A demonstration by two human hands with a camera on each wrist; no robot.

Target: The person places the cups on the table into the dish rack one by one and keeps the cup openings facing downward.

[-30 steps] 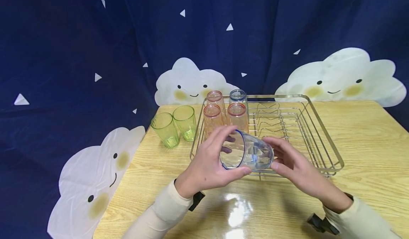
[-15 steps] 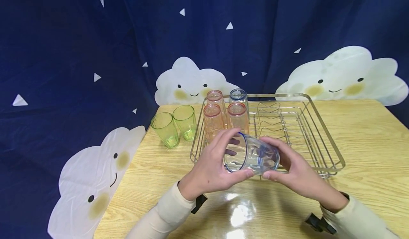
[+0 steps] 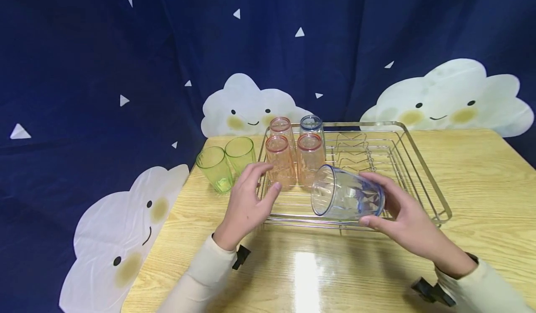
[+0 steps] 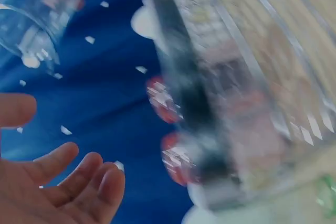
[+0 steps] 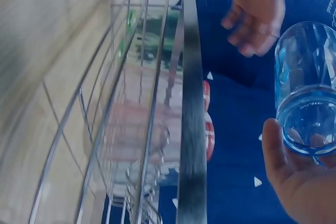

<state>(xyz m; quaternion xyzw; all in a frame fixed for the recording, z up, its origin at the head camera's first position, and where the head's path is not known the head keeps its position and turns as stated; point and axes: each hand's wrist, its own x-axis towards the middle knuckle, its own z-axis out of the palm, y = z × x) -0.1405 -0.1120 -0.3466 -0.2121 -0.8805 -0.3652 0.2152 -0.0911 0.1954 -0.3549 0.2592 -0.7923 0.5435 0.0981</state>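
Note:
A clear drinking glass with a blue rim [image 3: 347,194] lies tilted in the air above the front of the wire dish rack [image 3: 305,220], its mouth facing left. My right hand [image 3: 404,217] grips it round the base, thumb below and fingers behind; the right wrist view shows the glass's base [image 5: 310,119] near the thumb. To the left, my left hand [image 3: 249,203] is apart from the glass, with relaxed fingers and nothing in them. In the left wrist view, that hand's fingers [image 4: 105,187] are spread loosely.
Upside down at the rack's left end stand several glasses: pink-rimmed ones [image 3: 310,162] and a blue-rimmed one [image 3: 311,123]. Two green glasses [image 3: 215,169] stand upright on the wooden table [image 3: 184,252], left of the rack. A dark blue cloth [image 3: 268,38] hangs behind.
My left hand has let go of the blue-rimmed glass and moved left. My right hand has taken the glass slightly right, now holding it alone.

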